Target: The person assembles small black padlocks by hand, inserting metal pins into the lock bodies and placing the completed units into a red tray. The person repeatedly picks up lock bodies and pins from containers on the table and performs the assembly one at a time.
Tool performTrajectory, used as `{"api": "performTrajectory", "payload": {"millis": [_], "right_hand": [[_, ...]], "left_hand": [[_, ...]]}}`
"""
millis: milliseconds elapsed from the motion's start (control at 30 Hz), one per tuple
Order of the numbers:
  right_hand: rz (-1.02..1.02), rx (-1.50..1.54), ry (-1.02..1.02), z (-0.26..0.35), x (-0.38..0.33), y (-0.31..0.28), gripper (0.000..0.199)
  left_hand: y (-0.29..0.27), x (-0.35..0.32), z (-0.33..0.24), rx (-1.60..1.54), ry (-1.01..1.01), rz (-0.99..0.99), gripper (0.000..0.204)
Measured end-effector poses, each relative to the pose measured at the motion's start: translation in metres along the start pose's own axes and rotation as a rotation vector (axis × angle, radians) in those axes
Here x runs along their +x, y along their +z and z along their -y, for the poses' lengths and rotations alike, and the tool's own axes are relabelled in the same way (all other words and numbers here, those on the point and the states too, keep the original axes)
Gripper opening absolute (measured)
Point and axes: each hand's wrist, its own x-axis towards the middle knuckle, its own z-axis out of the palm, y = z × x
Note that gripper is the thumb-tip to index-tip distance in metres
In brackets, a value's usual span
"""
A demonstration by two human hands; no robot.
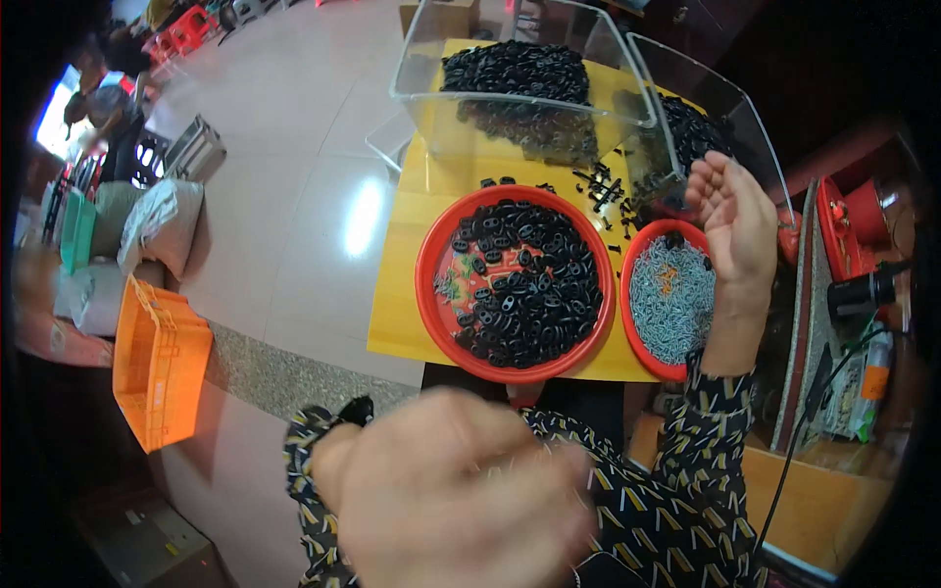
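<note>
My left hand (461, 495) is raised close to the camera and smeared by motion. It looks bunched, but its fingers and anything in them cannot be made out. My right hand (733, 223) hovers beside the smaller red tray, palm showing, fingers loosely curled and nothing visible in it. That red tray (635, 345) holds many silvery screws (670, 299) with a few orange bits among them. To its left, a larger round red tray (427, 312) carries a heap of small black oval parts with holes (534, 304). A little pile of silvery screws (448, 285) lies at its left side.
On the yellow table (397, 328) stand two clear plastic bins (524, 96) (745, 108) of black parts. Loose black pieces (603, 186) lie near the smaller tray. An orange crate (162, 367) and sacks (162, 225) stand on the floor at left; another person (113, 113) is beyond.
</note>
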Motion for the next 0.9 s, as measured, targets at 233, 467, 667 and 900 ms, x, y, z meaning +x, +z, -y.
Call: {"api": "performTrajectory", "payload": {"millis": [233, 467, 667, 900], "right_hand": [[0.425, -0.833, -0.058, -0.077, -0.057, 0.023, 0.012], [0.630, -1.169, -0.427, -0.111, -0.055, 0.039, 0.010], [0.740, -1.388, -0.472, -0.127, -0.053, 0.056, 0.011], [0.764, -1.491, -0.479, -0.140, -0.051, 0.052, 0.011]], "left_hand": [[0.001, 0.029, -0.064, 0.224, -0.673, -0.169, 0.029], [-0.061, 0.012, -0.036, 0.074, -0.342, 0.351, 0.021], [-0.017, 0.007, -0.055, 0.123, -0.549, -0.365, 0.021], [-0.083, 0.003, -0.054, 0.097, -0.542, 0.259, 0.013]]}}
